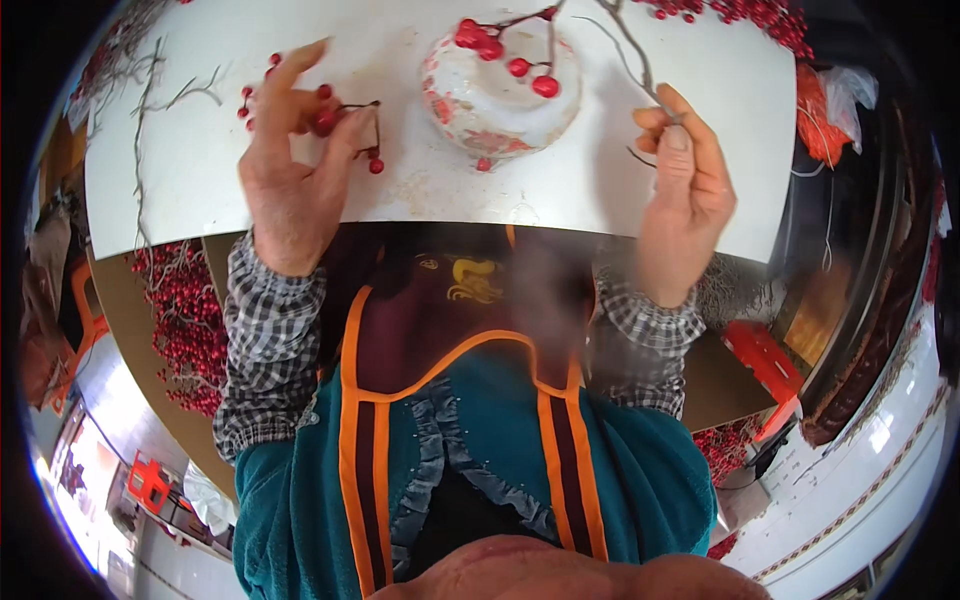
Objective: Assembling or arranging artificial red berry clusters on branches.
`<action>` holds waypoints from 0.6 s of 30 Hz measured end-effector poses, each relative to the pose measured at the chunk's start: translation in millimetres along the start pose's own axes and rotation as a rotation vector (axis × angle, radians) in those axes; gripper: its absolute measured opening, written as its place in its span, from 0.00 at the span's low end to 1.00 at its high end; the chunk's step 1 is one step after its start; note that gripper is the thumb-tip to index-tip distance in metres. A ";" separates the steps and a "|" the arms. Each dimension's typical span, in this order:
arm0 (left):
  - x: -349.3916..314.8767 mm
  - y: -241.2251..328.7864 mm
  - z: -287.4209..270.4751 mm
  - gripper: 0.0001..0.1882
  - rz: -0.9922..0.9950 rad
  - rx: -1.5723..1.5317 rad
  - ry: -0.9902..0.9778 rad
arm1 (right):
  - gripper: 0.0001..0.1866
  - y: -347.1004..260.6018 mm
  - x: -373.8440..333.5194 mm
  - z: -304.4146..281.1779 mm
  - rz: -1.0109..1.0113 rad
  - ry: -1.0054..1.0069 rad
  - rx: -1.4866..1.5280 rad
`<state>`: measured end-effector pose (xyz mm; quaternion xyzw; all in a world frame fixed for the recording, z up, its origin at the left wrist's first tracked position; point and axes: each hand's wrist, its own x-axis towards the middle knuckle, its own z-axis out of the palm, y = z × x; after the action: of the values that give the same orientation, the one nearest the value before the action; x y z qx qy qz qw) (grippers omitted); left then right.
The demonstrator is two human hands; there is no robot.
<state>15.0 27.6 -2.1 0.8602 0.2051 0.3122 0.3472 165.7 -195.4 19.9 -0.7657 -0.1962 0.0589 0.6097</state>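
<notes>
My left hand (290,175) is over the left part of the white table, holding a small sprig of red berries (326,121) by its dark stem near the thumb, index finger raised. Between thumb and fingers, my right hand (688,195) pinches a thin grey-brown branch (636,55) that runs up past the top edge. Between the hands stands a round white pot (490,118) with red patches on its side. Red berries on a dark stem (519,67) hang in front of it; whether that stem joins the branch is out of view.
A bare forked twig (146,110) lies at the table's left. Red berry bunches (765,22) are at the far right corner, and more berry stems (185,320) below the left edge. Orange and clear plastic bags (820,115) sit beyond the right edge.
</notes>
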 end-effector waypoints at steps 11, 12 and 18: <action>-4.9 -0.9 -9.8 0.20 0.156 0.216 -0.173 | 0.11 0.6 3.6 -1.4 0.052 0.115 0.071; -5.0 -0.3 -11.2 0.20 0.148 0.225 -0.195 | 0.11 0.5 4.6 -2.2 0.036 0.149 0.070; -6.2 -1.6 -18.3 0.14 0.096 0.160 -0.212 | 0.11 -4.6 6.1 -8.1 0.059 0.110 0.414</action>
<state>-2.2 33.8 4.6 0.9221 0.1503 0.2183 0.2819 172.9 -199.7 27.3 -0.6315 -0.1238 0.0741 0.7618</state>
